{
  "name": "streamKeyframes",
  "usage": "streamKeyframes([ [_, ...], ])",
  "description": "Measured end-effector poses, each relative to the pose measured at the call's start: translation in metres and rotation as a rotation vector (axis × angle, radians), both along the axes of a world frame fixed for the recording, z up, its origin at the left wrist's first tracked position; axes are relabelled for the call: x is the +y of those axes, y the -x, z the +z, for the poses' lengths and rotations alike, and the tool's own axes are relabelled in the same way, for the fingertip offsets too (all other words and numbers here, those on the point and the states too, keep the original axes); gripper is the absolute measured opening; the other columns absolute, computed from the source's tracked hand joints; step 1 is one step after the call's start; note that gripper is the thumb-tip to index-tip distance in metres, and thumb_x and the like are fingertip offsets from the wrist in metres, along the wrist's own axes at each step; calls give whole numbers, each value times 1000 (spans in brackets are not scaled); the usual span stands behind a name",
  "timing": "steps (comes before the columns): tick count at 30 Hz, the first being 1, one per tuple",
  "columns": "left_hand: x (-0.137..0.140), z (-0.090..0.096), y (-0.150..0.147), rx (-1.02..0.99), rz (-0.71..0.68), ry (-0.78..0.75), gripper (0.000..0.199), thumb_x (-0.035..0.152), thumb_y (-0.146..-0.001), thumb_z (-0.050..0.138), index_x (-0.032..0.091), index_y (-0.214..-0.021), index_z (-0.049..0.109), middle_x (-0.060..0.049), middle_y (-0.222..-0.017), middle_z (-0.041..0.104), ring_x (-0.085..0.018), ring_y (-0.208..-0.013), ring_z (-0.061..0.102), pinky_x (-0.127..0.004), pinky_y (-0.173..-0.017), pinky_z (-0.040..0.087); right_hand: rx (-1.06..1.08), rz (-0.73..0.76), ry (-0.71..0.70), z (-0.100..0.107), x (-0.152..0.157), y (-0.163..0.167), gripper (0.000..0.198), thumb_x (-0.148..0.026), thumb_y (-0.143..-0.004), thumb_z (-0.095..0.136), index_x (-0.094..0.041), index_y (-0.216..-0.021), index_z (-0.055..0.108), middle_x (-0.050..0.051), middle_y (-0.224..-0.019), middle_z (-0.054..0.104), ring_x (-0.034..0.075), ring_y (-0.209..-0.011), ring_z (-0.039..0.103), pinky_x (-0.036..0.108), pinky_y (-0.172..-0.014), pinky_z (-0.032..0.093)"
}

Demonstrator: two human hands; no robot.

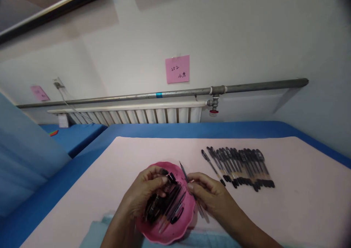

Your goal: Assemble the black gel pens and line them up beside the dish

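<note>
A pink scalloped bowl [189, 213] holds pen parts, black caps and dark pieces. Over its left side is my left hand [149, 182], thumb and fingers closed together. Small black pieces [171, 177] show by its fingertips; whether they are in the grip I cannot tell. One of its fingertips looks dark. At the bowl's right rim my right hand [207, 191] pinches an uncapped pen [183, 170], its bare tip pointing up and to the left. The pen's lower end, partly behind the hand, is blurred. To the right, several capped black pens [238, 166] lie side by side.
The pens and bowl rest on a pale pink sheet [301, 197] over a blue surface [192, 129]. Light blue cloth [95, 229] lies at the near edge. Behind stand a white radiator [150, 115] and a metal pipe [123, 99] along the wall.
</note>
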State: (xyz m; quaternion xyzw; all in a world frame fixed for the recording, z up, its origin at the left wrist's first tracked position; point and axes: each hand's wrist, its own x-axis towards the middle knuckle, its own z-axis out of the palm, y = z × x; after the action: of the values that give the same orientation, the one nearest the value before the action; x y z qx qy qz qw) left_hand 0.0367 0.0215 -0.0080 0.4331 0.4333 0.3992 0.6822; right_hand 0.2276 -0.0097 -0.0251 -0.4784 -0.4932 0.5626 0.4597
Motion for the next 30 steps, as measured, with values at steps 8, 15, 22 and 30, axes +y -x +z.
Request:
streamKeyframes([
  [8,12,5,8,-587,73,246,39,39,-86,46,6,-95,64,-15,-91,70,-22,-87,66,-37,-85,49,127,-12,186,0,5,-3,26,-38,-70,63,-19,-87,62,-9,-41,37,6,-38,27,19,-39,17],
  [15,12,7,11,-651,46,239,50,46,-87,41,3,-100,64,-19,-100,68,-28,-100,62,-40,-92,45,200,-117,287,3,3,-2,31,-39,-69,62,-20,-93,61,-9,-41,40,5,-37,25,15,-37,12],
  [22,17,15,27,-462,492,122,22,24,-86,47,9,-86,64,-8,-73,68,-16,-69,65,-28,-65,53,347,-211,345,5,12,-15,26,-33,-70,65,-22,-93,62,-3,-67,55,2,-40,34,13,-35,17],
  [30,21,11,35,-303,627,44,10,15,-73,59,11,-81,61,-2,-62,63,-10,-54,57,-20,-51,45,380,-214,317,-6,16,-19,29,-24,-65,69,-21,-93,62,-1,-72,56,3,-43,37,13,-34,22],
])
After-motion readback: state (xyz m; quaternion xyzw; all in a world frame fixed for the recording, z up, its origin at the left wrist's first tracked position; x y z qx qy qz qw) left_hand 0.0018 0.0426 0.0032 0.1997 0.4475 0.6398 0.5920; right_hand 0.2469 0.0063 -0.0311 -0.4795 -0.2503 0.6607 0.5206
